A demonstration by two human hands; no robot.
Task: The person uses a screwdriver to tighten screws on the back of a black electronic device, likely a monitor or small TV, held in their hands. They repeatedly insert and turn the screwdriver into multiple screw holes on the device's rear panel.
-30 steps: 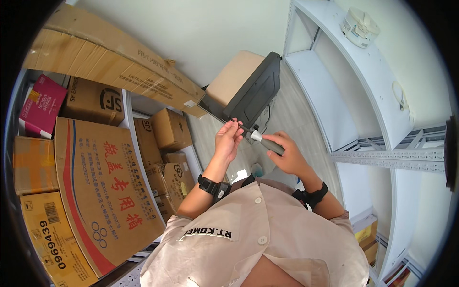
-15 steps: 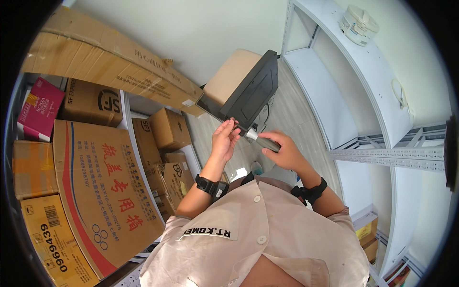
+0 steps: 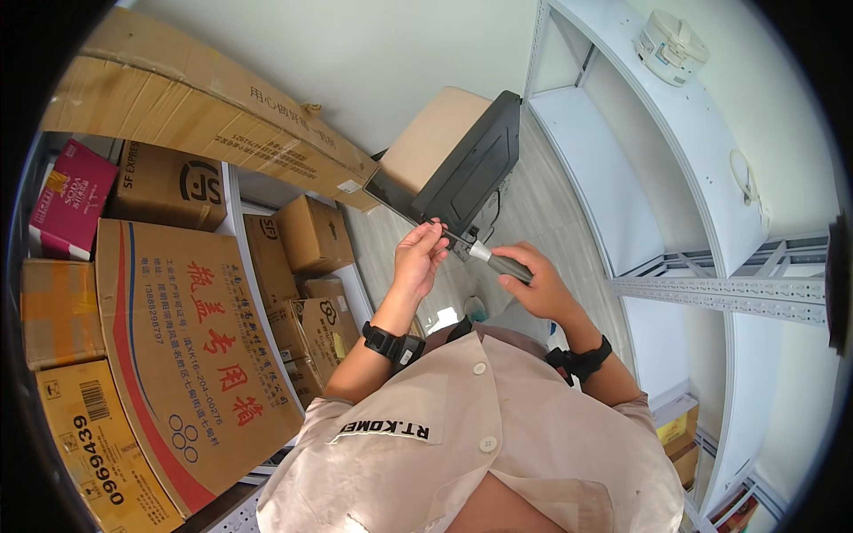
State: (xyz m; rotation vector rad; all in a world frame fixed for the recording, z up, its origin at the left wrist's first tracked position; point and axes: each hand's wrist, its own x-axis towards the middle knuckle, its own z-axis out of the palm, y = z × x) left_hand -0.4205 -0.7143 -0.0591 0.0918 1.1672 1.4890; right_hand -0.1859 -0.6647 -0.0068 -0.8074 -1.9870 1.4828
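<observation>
1. One left hand (image 3: 418, 261) and one right hand (image 3: 535, 277), so two hands in total.
2. One grey-handled tool (image 3: 510, 267).
3. Black wrist straps (image 3: 581, 360), two of them.
4. Shirt buttons (image 3: 488, 444), two are visible.
5. One pink box (image 3: 75, 197).
6. One long brown box (image 3: 213, 120).
7. One round white container (image 3: 673, 51).

Looks steeply down from the head, in wide fisheye, over the beige buttoned fabric shirt (image 3: 373, 484) nearest at the lower edge. Frames the bare left hand (image 3: 416, 264) and bare right hand (image 3: 538, 282) closely, near centre. Spans from brown rectangular cardboard boxes (image 3: 191, 373), left, to white metal shelving (image 3: 595, 169), right.
</observation>
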